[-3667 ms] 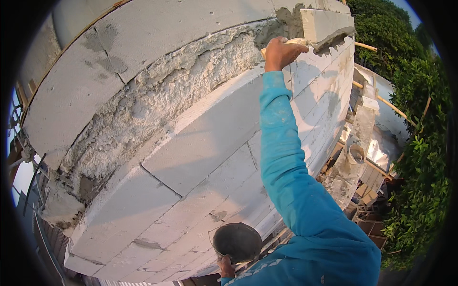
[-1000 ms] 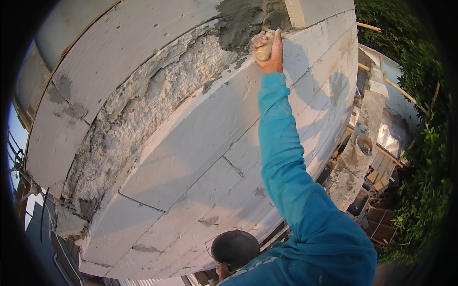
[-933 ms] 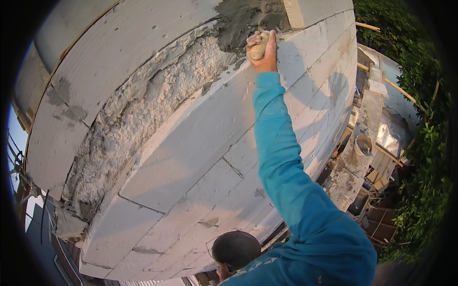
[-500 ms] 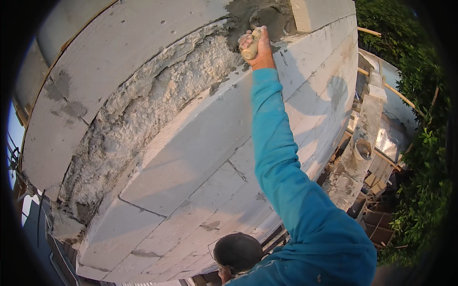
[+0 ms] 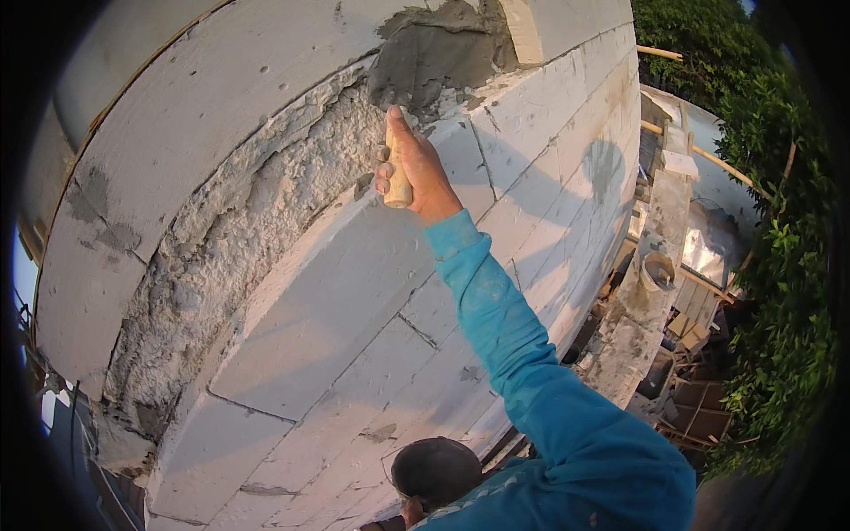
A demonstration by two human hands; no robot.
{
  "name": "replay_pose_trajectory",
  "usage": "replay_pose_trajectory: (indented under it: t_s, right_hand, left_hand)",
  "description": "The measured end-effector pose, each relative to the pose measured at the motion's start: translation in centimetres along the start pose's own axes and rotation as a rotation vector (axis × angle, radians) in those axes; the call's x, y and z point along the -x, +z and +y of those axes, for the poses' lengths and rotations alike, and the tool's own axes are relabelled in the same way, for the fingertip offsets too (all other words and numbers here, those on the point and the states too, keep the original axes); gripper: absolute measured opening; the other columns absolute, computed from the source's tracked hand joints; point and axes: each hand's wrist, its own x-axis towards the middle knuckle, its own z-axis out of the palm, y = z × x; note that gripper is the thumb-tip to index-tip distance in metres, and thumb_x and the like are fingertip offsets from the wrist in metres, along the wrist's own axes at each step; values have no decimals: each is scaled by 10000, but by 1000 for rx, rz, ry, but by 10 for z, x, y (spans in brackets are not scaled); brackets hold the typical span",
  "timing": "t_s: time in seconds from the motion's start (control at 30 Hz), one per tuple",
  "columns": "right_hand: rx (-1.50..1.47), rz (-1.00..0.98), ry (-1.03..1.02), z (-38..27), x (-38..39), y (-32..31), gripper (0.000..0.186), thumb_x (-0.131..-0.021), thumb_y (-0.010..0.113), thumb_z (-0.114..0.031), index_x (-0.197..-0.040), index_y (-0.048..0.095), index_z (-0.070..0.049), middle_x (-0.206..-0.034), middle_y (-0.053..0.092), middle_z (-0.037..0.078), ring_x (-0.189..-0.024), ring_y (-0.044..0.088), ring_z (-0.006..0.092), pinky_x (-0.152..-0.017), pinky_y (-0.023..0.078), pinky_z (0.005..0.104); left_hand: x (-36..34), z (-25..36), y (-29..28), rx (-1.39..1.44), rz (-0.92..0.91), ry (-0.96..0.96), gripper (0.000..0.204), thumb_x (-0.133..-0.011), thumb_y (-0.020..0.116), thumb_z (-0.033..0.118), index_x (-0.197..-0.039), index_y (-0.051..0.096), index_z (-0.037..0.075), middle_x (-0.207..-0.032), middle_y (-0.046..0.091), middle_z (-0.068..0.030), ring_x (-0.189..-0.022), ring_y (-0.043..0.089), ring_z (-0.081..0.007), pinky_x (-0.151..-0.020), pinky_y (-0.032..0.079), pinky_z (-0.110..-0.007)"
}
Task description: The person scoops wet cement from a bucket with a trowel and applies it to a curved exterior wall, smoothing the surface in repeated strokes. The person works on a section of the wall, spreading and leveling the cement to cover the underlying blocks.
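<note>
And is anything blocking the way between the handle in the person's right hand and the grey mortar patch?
Nothing visible does: the right hand grips the pale handle just below the grey mortar patch. The dark bucket, with the left hand at its rim, is far below, outside that gap.

Bright blue long fabric sleeve [image 5: 518, 341] marked with pale smudges, centre to lower right of the frame; pale tan rounded handle [image 5: 399, 181], upper centre; dark grey smooth mortar patch [image 5: 434, 64] above it; chalky white flat block wall [image 5: 305, 332], centre, crossed by thin dark joint lines; blackish-grey round bucket [image 5: 437, 469], bottom centre; deep green leafy foliage [image 5: 788, 292], right.
</note>
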Motion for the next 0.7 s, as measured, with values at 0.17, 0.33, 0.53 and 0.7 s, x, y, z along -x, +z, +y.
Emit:
replay_pose_trajectory:
  t_s: [0.17, 0.33, 0.53, 0.7]
  right_hand:
    - [-239, 71, -229, -46, -62, -57, 509, -914, 572, -546, -1015, 460, -60, -733, 477, 48, -622, 477, 137, -496, 432, 285]
    - [-360, 8, -224, -110, -134, -135, 472, -985, 463, -488, -1062, 500, -24, -687, 459, 39, -598, 465, 144, -490, 427, 271]
    - [-100, -170, -90, -106, -114, -128, 524, -955, 527, -495, -1180, 504, -23, -641, 430, -16, -518, 418, 63, -414, 401, 201]
    - [-60, -243, 22, -83, -78, -89, 544, -938, 537, -530, -1191, 498, -49, -629, 409, -28, -469, 413, 62, -367, 400, 224]
  left_hand:
    - [0, 7, -1, -1, 6, 11, 355, -589, 808, 243, -905, 683, 145, -961, 667, -142, -1012, 603, -338, -835, 466, -449]
    - [1, 16, 4, 19, 2, 13, 346, -595, 805, 246, -904, 686, 145, -961, 667, -142, -1012, 603, -338, -834, 465, -453]
    - [9, 12, 16, 16, -16, 6, 335, -603, 801, 249, -902, 690, 144, -962, 667, -141, -1011, 602, -339, -833, 463, -457]
    - [6, 8, 19, -5, -25, 47, 327, -610, 797, 252, -900, 693, 144, -962, 668, -141, -1010, 602, -340, -833, 461, -461]
